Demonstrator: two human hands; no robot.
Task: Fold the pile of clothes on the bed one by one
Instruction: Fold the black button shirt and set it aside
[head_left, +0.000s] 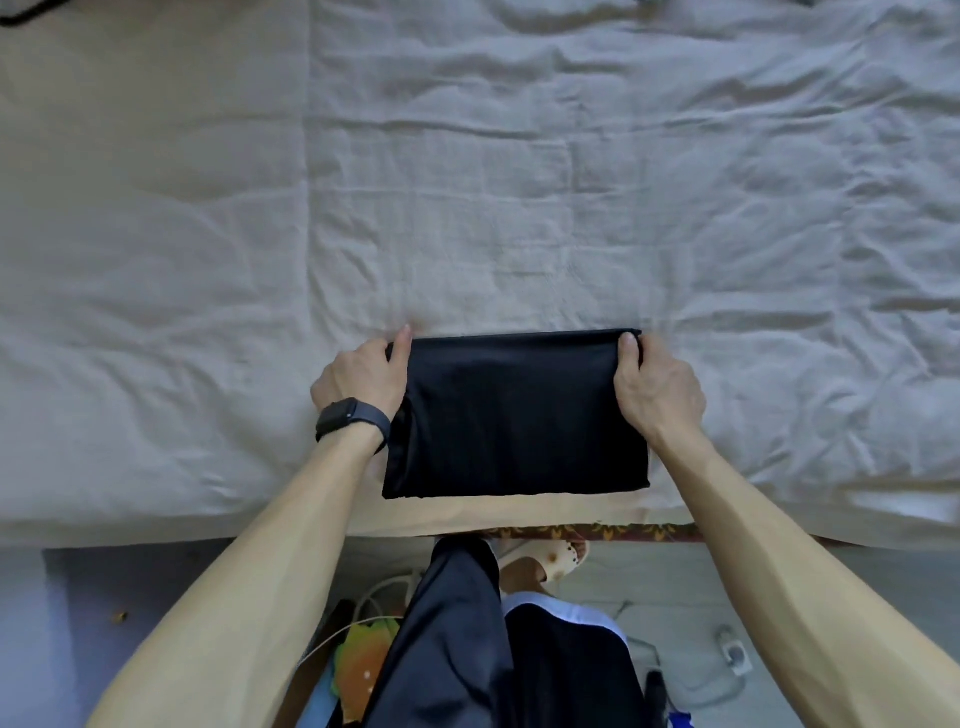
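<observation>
Black folded garment (514, 415) on bed (519, 182) | left hand (363, 379) and right hand (660, 384) pinch far corners

Arms stretched forward; left hand (363, 382), right hand (660, 389) pinch black garment (514, 415) far corners.

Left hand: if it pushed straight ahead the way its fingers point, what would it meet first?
Only bare bedsheet, it seems. The left hand, gripping a far corner of the black garment, points away across it; nothing else shows in that line.
</observation>
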